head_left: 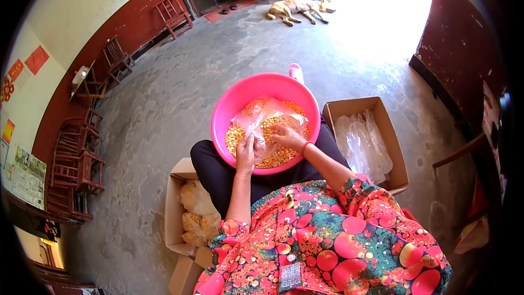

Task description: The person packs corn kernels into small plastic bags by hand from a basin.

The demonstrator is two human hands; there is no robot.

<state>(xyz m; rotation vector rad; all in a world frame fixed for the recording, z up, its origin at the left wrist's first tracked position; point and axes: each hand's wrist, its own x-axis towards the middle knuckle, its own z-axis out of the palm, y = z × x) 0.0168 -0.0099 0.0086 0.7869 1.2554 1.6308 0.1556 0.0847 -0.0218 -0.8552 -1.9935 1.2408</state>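
Note:
A pink basin [219, 125] rests on my lap with yellow corn kernels [277, 158] inside. Over the kernels lies a clear plastic bag [256, 113]. At the bag's near edge, my left hand [246, 152] is closed with the plastic between its fingers. My right hand [289, 136] is over the bag and kernels on the right side of the basin, its fingers curled and partly apart; whether they hold anything is hard to tell.
Right of my legs stands a cardboard box [403, 158] of clear bags. Another box [173, 213], at my left, holds filled bags [196, 221]. A dog [297, 9] lies ahead near the doorway. Wooden chairs [68, 153] line the left wall.

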